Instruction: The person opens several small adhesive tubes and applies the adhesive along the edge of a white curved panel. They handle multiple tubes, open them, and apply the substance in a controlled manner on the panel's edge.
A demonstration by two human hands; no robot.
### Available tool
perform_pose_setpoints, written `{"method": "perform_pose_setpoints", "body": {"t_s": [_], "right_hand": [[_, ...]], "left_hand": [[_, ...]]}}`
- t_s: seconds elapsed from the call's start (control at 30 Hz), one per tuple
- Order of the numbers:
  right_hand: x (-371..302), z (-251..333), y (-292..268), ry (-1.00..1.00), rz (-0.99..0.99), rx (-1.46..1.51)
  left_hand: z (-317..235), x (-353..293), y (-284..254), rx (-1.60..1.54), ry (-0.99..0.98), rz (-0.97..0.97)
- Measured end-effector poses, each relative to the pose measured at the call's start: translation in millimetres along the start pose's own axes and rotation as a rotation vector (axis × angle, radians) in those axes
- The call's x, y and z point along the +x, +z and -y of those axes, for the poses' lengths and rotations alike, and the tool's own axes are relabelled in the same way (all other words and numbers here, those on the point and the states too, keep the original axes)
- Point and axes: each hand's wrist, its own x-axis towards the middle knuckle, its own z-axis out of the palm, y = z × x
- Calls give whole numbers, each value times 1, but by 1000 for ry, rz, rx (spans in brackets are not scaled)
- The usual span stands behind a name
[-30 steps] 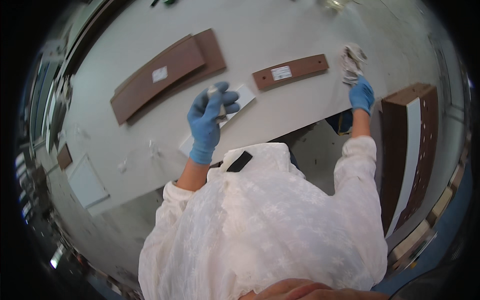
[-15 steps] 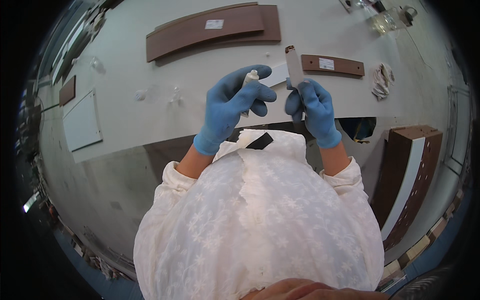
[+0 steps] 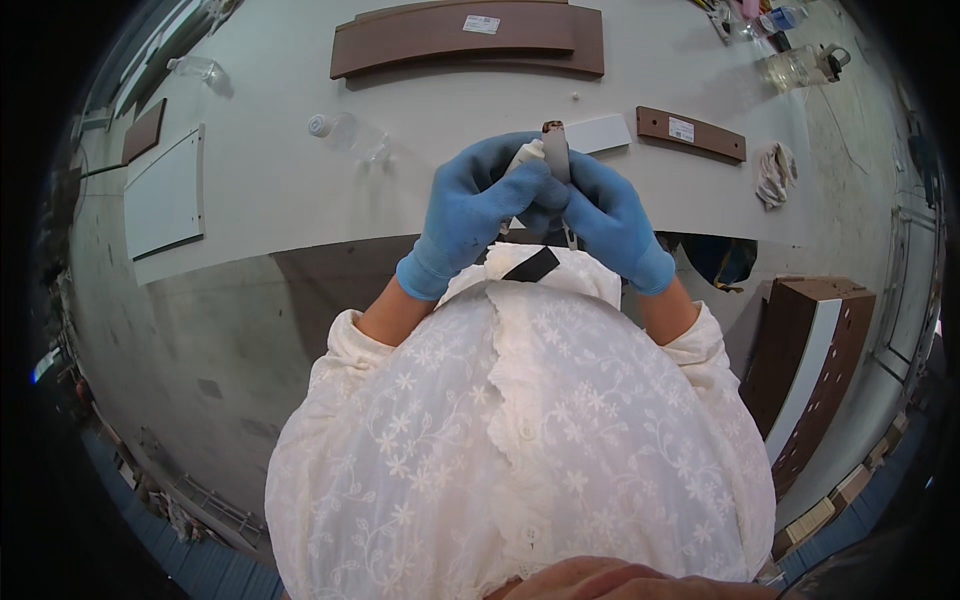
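Both my hands wear blue gloves and meet over the near edge of the white table. In my left hand (image 3: 452, 215) is a small white tube (image 3: 529, 152), its narrow end pointing up past the thumb. My right hand (image 3: 618, 222) grips a pale flat strip (image 3: 556, 152) with a brown-stained tip. The strip stands upright right beside the tube; whether they touch I cannot tell. The fingers of both hands come together around its lower part, which they hide.
Curved brown panels (image 3: 450, 45) lie at the table's far side. A short brown board (image 3: 690, 134), a white piece (image 3: 600, 132) and a crumpled cloth (image 3: 775, 178) are to the right. Clear bottles (image 3: 345, 130) lie left. Brown boards with holes (image 3: 840, 360) stand below right.
My right hand has moved left and brought the strip against my left hand's fingers. The strip now sits lower between the hands. The whole view has shifted slightly.
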Motion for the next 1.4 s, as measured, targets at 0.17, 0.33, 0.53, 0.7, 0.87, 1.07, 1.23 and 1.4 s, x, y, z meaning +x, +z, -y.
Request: {"method": "perform_pose_setpoints", "body": {"t_s": [0.17, 0.33, 0.53, 0.7, 0.87, 1.07, 1.23, 1.4], "right_hand": [[0, 5, 9, -260, -114, -264], [4, 10, 8, -533, -207, -483], [-1, 8, 10, -364, -347, -243], [-2, 11, 12, -284, -287, -90], [-10, 20, 19, -184, -196, -31], [-11, 22, 25, -314, -220, -91], [-13, 22, 25, -277, -227, -64], [-15, 23, 24, -287, -238, -87]], "left_hand": [[-1, -7, -5, -7, 64, 1], [-9, -18, -6, 17, 98, -30], [-16, -25, -4, 82, 141, -81], [-18, -33, -10, 97, 100, -37], [-17, -39, -10, 127, 108, -72], [-18, -47, -13, 156, 72, -51], [-15, -47, -15, 203, 148, -19], [-13, -46, -14, 247, 195, -18]]}}
